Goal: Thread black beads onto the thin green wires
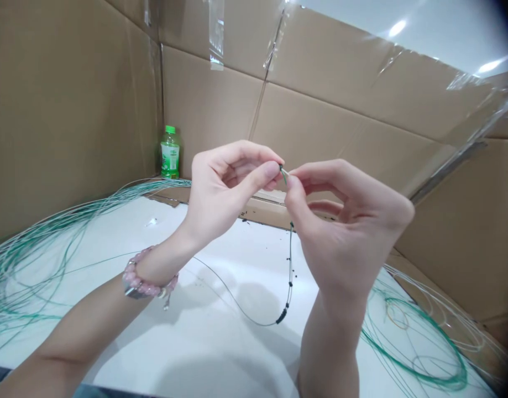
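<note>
My two hands meet above a white tabletop (254,249), working a thin, dark green knotted cord (291,284): my left hand (210,190) pinches a dark bit at its fingertips, and my right hand (353,221) grips a short green-and-pale piece just beside it, thumb against forefinger. The cord hangs beneath my right fingertips, carrying three small dark knots and one long black wrapped section (282,316), then curves off toward my left wrist; my right thumb blocks its top, so I cannot say for certain how it joins the piece I grip. Two masses of green and white strands flank me, a loose bundle (92,207) at left and a coil (448,376) at right. One green bottle (169,153) stands in the corner of the cardboard walls (212,105) (pink beads (141,284) circle my left wrist). Black specks (245,220) dot the table's far edge.
</note>
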Demonstrator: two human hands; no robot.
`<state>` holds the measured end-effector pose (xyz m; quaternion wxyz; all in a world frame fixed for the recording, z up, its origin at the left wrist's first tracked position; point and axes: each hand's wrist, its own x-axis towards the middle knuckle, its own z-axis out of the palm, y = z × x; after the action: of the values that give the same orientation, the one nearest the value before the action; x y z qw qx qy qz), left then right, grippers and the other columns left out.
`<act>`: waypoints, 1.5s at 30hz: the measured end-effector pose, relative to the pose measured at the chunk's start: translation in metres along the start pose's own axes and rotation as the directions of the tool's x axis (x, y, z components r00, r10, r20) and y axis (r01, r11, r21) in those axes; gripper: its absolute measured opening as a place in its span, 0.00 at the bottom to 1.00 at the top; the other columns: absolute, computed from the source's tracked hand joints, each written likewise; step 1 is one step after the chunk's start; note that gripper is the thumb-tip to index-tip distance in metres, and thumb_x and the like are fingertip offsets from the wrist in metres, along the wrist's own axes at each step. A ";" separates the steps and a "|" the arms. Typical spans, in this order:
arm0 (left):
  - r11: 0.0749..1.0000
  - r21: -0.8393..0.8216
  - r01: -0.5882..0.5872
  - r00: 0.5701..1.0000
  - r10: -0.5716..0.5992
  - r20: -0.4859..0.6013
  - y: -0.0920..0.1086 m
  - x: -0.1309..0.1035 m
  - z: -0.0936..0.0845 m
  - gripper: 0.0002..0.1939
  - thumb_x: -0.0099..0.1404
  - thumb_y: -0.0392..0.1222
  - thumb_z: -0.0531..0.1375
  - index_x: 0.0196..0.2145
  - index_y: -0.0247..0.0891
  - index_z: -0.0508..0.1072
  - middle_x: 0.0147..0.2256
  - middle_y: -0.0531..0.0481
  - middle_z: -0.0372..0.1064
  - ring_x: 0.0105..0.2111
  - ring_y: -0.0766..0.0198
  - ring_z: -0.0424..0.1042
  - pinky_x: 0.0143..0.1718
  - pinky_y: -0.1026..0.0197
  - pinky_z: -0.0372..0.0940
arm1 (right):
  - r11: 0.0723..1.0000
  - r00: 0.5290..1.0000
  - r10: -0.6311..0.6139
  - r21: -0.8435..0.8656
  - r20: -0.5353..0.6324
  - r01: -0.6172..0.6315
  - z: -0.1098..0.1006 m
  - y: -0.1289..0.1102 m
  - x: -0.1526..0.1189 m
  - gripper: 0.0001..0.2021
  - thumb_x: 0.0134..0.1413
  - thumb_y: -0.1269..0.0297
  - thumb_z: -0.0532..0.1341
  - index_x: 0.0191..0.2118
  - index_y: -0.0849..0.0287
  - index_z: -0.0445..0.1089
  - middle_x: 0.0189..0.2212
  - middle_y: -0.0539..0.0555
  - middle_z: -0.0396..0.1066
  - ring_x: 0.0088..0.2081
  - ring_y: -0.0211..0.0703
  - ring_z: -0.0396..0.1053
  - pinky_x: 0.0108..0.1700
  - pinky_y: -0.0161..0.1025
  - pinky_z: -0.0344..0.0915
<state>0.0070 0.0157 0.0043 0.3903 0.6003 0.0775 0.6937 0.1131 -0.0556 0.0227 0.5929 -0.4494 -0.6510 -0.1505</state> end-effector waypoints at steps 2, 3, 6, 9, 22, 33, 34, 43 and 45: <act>1.000 0.018 0.014 1.000 -0.014 -0.019 0.002 -0.001 0.001 0.02 0.56 0.33 0.64 0.27 0.36 0.76 0.23 0.55 0.71 0.23 0.72 0.71 0.27 0.70 0.68 | 1.000 1.000 0.001 -0.028 -0.003 -0.001 0.000 0.001 0.000 0.07 0.50 0.74 0.61 0.25 0.55 0.68 0.22 0.47 0.68 0.24 0.36 0.67 0.24 0.35 0.68; 1.000 0.014 0.023 0.999 -0.022 -0.026 0.003 -0.002 0.001 0.02 0.56 0.33 0.64 0.27 0.36 0.76 0.23 0.55 0.71 0.23 0.72 0.71 0.27 0.71 0.67 | 1.000 1.000 0.000 -0.031 -0.009 -0.001 0.000 0.001 0.000 0.07 0.50 0.73 0.61 0.25 0.55 0.68 0.21 0.47 0.68 0.23 0.36 0.67 0.24 0.35 0.68; 0.999 -0.036 0.039 0.999 -0.040 -0.030 0.006 -0.002 0.003 0.02 0.56 0.31 0.64 0.26 0.34 0.76 0.23 0.53 0.71 0.22 0.73 0.71 0.26 0.72 0.66 | 1.000 1.000 -0.006 -0.027 -0.023 0.006 0.000 0.000 0.000 0.07 0.50 0.73 0.61 0.25 0.55 0.68 0.21 0.47 0.68 0.24 0.36 0.67 0.24 0.34 0.68; 0.993 -0.080 0.084 0.995 -0.088 -0.047 0.007 -0.002 0.005 0.03 0.54 0.29 0.64 0.25 0.33 0.76 0.22 0.53 0.71 0.22 0.73 0.71 0.26 0.72 0.65 | 1.000 1.000 -0.010 -0.022 -0.024 0.009 0.000 0.000 -0.001 0.07 0.50 0.74 0.61 0.26 0.55 0.68 0.22 0.47 0.68 0.24 0.36 0.67 0.24 0.33 0.68; 0.992 -0.082 0.099 0.994 -0.103 -0.045 0.006 -0.001 0.004 0.02 0.54 0.30 0.65 0.25 0.34 0.76 0.22 0.54 0.71 0.22 0.71 0.71 0.26 0.70 0.66 | 1.000 0.999 -0.019 -0.004 -0.029 0.019 0.002 0.000 -0.001 0.07 0.50 0.76 0.61 0.26 0.56 0.68 0.22 0.48 0.67 0.25 0.35 0.67 0.24 0.32 0.69; 1.000 -0.002 0.022 1.000 -0.022 0.020 0.003 -0.002 0.001 0.01 0.57 0.34 0.64 0.28 0.35 0.77 0.24 0.53 0.72 0.24 0.71 0.71 0.27 0.71 0.67 | 0.999 0.999 -0.038 -0.037 -0.036 0.037 0.002 0.003 -0.002 0.07 0.50 0.75 0.61 0.27 0.55 0.68 0.23 0.48 0.67 0.25 0.35 0.67 0.24 0.31 0.70; 1.000 0.008 0.010 1.000 -0.010 0.028 0.003 -0.002 0.001 0.01 0.57 0.34 0.64 0.28 0.35 0.77 0.24 0.53 0.72 0.24 0.72 0.71 0.28 0.71 0.67 | 0.999 0.999 -0.036 -0.041 -0.031 0.035 0.002 0.003 -0.002 0.07 0.50 0.75 0.61 0.27 0.56 0.68 0.23 0.48 0.67 0.24 0.35 0.67 0.24 0.31 0.70; 0.998 0.054 0.019 0.999 -0.021 0.033 0.001 -0.001 0.001 0.02 0.57 0.36 0.64 0.28 0.36 0.76 0.25 0.53 0.72 0.25 0.70 0.71 0.28 0.70 0.67 | 0.998 1.000 -0.030 -0.063 0.004 0.030 0.000 0.004 -0.002 0.07 0.50 0.74 0.60 0.26 0.55 0.68 0.22 0.47 0.66 0.24 0.34 0.64 0.25 0.31 0.71; 0.999 0.041 0.018 0.999 -0.019 0.043 0.000 -0.001 0.001 0.02 0.57 0.36 0.64 0.28 0.36 0.76 0.25 0.53 0.72 0.25 0.70 0.71 0.28 0.70 0.67 | 0.997 0.999 -0.037 -0.071 0.005 0.038 0.001 0.005 -0.002 0.06 0.51 0.74 0.60 0.27 0.56 0.68 0.22 0.47 0.65 0.25 0.34 0.64 0.26 0.30 0.71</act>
<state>0.0076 0.0149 0.0038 0.3862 0.6223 0.0884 0.6751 0.1161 -0.0533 0.0188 0.5725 -0.4583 -0.6545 -0.1840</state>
